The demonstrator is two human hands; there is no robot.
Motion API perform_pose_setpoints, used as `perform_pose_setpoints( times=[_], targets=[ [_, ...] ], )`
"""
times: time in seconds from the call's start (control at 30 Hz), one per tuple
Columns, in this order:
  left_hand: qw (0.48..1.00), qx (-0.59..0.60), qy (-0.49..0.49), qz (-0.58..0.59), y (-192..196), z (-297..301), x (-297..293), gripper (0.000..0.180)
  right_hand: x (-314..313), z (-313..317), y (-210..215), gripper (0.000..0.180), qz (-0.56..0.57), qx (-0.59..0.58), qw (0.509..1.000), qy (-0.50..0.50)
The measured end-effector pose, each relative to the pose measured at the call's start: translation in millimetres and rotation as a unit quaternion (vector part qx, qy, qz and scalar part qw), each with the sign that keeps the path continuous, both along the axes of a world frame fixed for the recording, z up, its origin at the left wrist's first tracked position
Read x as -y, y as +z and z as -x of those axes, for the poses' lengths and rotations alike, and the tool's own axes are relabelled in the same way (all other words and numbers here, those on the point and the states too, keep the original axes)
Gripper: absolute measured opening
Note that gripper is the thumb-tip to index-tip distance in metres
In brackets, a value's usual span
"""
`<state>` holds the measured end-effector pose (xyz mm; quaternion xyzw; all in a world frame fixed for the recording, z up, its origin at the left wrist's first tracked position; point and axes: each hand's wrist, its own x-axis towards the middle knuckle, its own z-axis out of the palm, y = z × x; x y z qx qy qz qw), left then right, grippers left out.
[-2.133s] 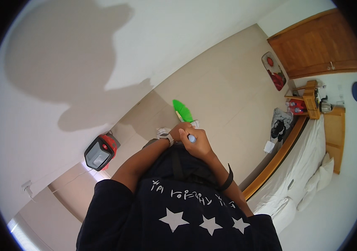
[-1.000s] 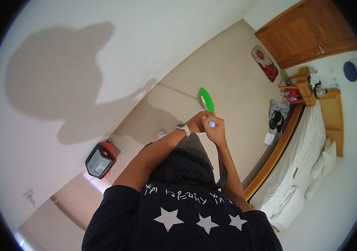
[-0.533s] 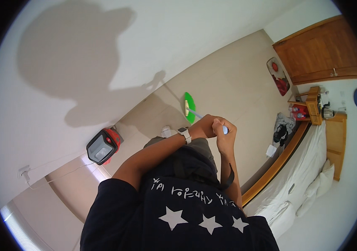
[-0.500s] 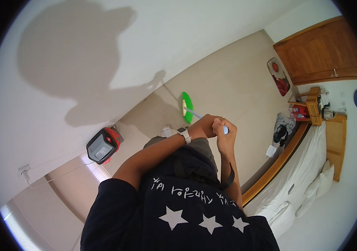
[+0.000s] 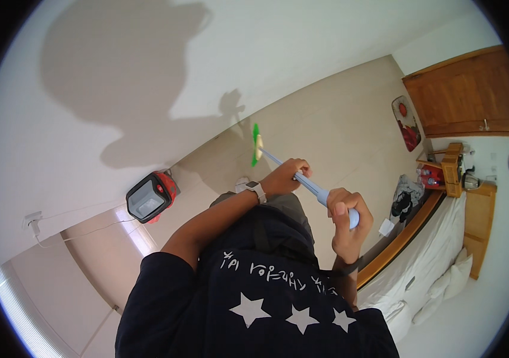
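A broom with a long light blue handle point(image 5: 315, 190) slants across the middle of the view. Its green bristles point(image 5: 255, 128) and cream head piece lie far ahead of my feet side, close to the foot of the white wall. My left hand point(image 5: 288, 176), with a watch on its wrist, is closed round the handle partway down. Higher up, my right hand point(image 5: 348, 218) grips the top end, the thumb lying along it and the rounded tip showing.
A red and black work lamp point(image 5: 149, 198) stands by the wall at left, its cord running to a socket point(image 5: 32, 221). At right are a bed point(image 5: 427, 256), a wooden rack point(image 5: 452, 170), a clothes pile point(image 5: 406, 194), a mat point(image 5: 406, 123) and a wooden door point(image 5: 466, 89).
My right hand has moved right and nearer to me, away from the left hand, which moved slightly left. The broom head has shifted toward the wall and turned, so the bristles look narrower.
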<state>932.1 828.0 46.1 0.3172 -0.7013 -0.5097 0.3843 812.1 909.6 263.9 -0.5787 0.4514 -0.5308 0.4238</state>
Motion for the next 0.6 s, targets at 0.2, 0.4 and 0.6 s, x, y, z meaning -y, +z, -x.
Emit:
perform_pose_setpoints(
  times=[0.2, 0.4, 0.6],
  targets=[
    [0.997, 0.039, -0.063, 0.002, -1, 11, -14, 0.011, -6, -19, 16, 0.011, -0.041, -0.095, 0.994, 0.042],
    [0.982, 0.186, -0.029, 0.029, -60, -4, -22, 0.023, 9, -41, -29, 0.011, -0.064, -0.181, 0.980, 0.055],
    [0.976, 0.211, 0.044, -0.020, -46, -31, -13, 0.018, 10, -35, -36, 0.006, -0.016, -0.214, 0.974, 0.068]
  ],
)
